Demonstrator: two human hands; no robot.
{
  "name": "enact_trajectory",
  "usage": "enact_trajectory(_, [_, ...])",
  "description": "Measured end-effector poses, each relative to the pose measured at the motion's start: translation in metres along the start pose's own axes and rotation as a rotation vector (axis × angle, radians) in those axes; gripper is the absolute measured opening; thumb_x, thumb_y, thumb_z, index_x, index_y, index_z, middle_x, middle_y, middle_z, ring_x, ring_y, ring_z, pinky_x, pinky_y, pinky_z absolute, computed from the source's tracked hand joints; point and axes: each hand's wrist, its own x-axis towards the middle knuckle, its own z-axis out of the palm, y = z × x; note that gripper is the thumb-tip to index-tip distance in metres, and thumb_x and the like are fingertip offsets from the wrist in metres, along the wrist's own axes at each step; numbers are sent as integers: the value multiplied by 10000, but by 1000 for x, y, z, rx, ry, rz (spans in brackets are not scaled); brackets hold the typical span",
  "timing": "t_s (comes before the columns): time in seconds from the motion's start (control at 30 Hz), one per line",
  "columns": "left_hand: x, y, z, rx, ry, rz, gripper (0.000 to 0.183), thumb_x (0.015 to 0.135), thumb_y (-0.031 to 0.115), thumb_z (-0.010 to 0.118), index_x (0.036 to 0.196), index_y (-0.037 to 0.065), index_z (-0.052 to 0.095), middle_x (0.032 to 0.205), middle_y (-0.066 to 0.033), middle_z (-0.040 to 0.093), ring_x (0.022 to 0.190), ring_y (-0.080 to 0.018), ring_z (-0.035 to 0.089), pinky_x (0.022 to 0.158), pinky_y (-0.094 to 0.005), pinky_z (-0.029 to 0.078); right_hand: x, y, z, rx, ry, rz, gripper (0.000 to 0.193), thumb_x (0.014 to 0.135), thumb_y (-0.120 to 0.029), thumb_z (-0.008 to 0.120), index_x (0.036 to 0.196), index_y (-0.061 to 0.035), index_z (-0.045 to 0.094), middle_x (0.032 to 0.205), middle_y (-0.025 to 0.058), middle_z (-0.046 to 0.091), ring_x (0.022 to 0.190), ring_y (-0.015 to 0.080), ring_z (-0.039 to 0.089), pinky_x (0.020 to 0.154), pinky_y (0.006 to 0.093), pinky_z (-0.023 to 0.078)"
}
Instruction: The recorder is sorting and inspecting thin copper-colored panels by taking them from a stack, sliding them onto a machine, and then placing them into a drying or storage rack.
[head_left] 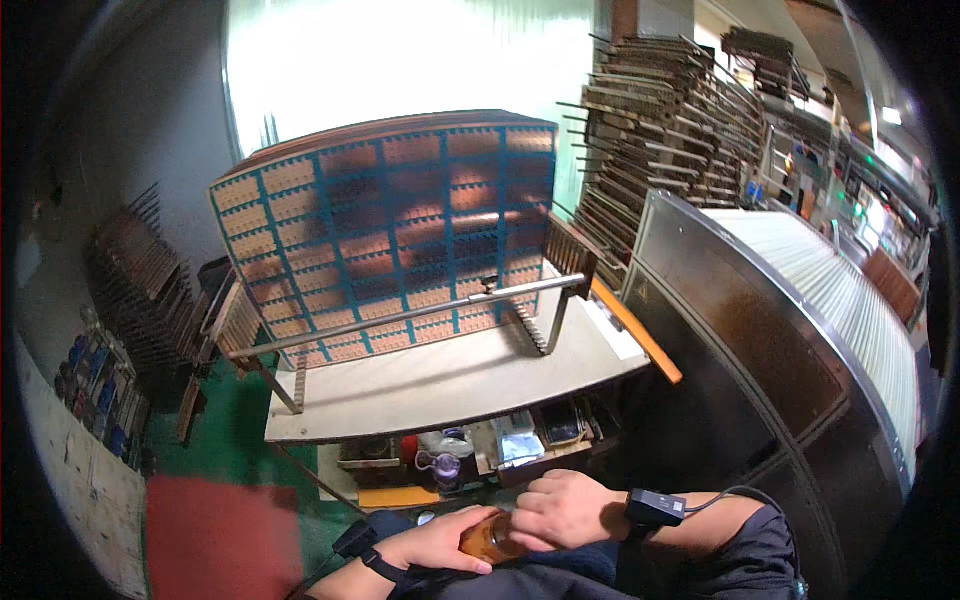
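Observation:
Low in the head view, close to my body, I have an amber-orange bottle [487, 541] in both hands. It lies tilted, and much of it is hidden by my fingers. My left hand [440, 540] is closed round its body, thumb along the near side. My right hand [568, 510] is curled over the other end, so its cap or neck cannot be made out. Dark straps sit on both wrists, with a small black box on the right one.
Ahead, copper panels [410, 220] with teal lines stand in a metal rack on a white tabletop [430, 385]. Below, a shelf holds a purplish clear bottle [440, 465] and papers. A roller conveyor machine [760, 340] blocks the right. Stacked racks [670, 140] rise behind; red mat [220, 535] lies left.

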Motion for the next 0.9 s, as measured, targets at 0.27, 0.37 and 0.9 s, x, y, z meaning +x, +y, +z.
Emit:
enact_trajectory(0.27, [19, -4, 39, 250, 404, -77, 818, 744, 399, 843, 1356, 11, 463, 1240, -226, 570, 1167, -389, 571, 1013, -438, 460, -17, 24, 56, 52, 72, 559, 234, 937, -335, 543, 942, -122, 640, 668, 153, 648, 632, 370, 660, 564, 486, 520])
enact_trajectory(0.37, [18, 0, 38, 264, 309, -170, 863, 714, 423, 865, 1346, -3, 462, 1248, -216, 566, 1183, -359, 576, 1013, -422, 459, -15, 21, 55, 24, 58, 478, 205, 924, -310, 560, 979, -128, 639, 664, 134, 640, 621, 334, 658, 550, 450, 517])
enact_trajectory(0.9, [24, -80, 53, 220, 595, -146, 374, 809, 196, 783, 1149, 85, 673, 1226, -149, 559, 1154, -351, 547, 986, -410, 462, -38, 120, -99, -449, 163, 438, 233, 796, -122, 681, 1018, -54, 692, 1011, 177, 666, 987, 349, 636, 898, 425, 516])
